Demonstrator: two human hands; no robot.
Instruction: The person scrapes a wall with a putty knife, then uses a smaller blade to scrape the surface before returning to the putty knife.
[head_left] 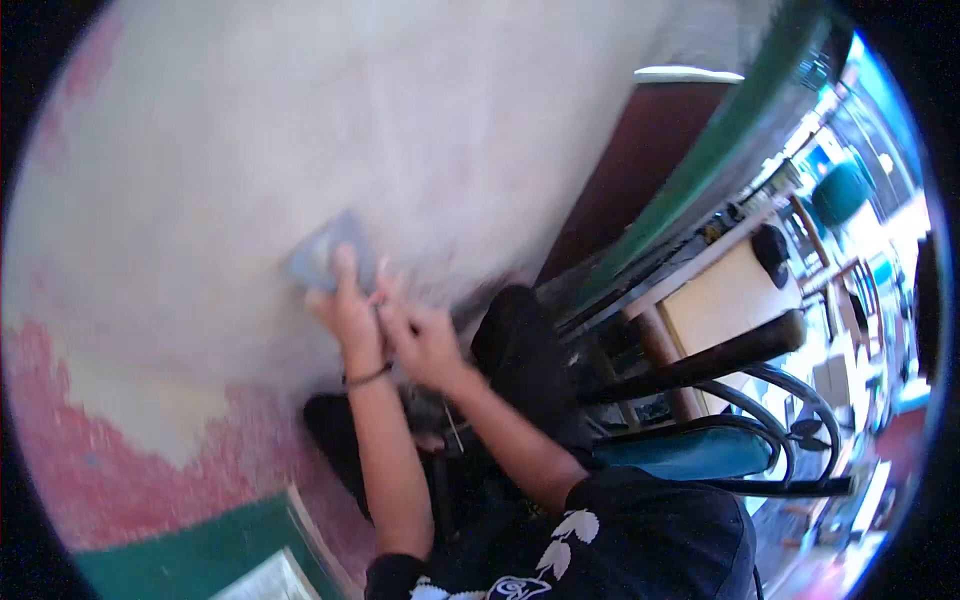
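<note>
A grey, flat, roughly square piece (318, 252) lies against the pale, patchy wall (250, 130). My left hand (352, 312), with a dark band at its wrist, grips the lower right part of this piece, thumb or finger across its face. Close beside it on the right, my right hand (425, 345) has its fingers curled near the left hand's palm. Something small and reddish shows between the two hands, too blurred to make out.
Red paint (120, 470) shows on the lower left wall above a green band (180, 555). On the right stand a green post (700, 170), a dark red panel (640, 165) and a chair with a teal seat (690, 452). Farther right is a light tabletop (725, 300).
</note>
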